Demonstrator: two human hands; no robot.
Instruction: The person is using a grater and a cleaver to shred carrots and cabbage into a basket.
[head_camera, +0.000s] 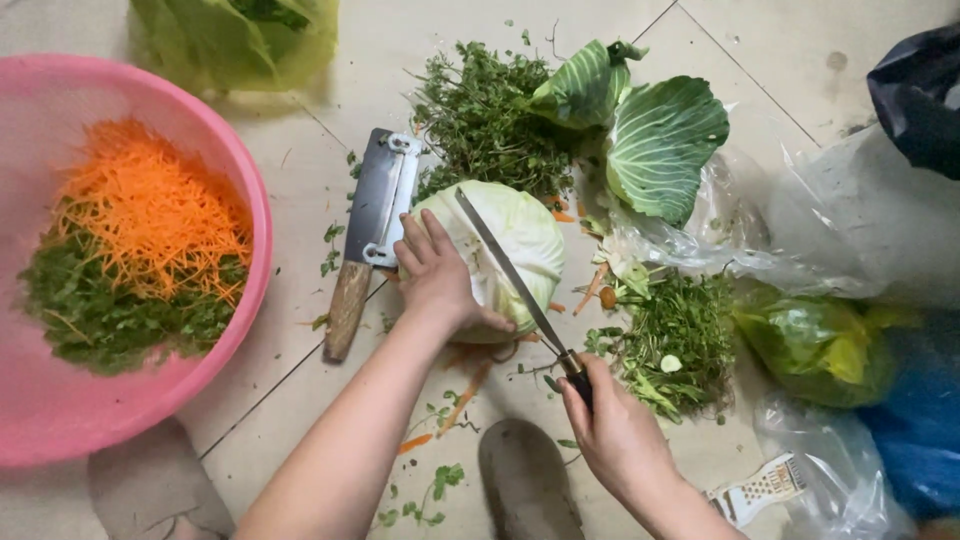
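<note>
A pale green cabbage head (525, 240) lies on the tiled floor. My left hand (438, 275) presses on its left side and holds it steady. My right hand (615, 430) grips the dark handle of a long thin knife (505, 265), whose blade lies across the top of the cabbage, pointing up and to the left. A cleaver (372, 215) with a wooden handle rests on the floor just left of my left hand.
A pink basin (250, 190) at left holds shredded carrot and chopped greens. Loose herbs (485, 115), cabbage leaves (660, 140), herb scraps (680, 340), plastic bags (830, 340) and a small grater (765, 488) surround the cabbage. A shoe toe (525, 480) is at bottom centre.
</note>
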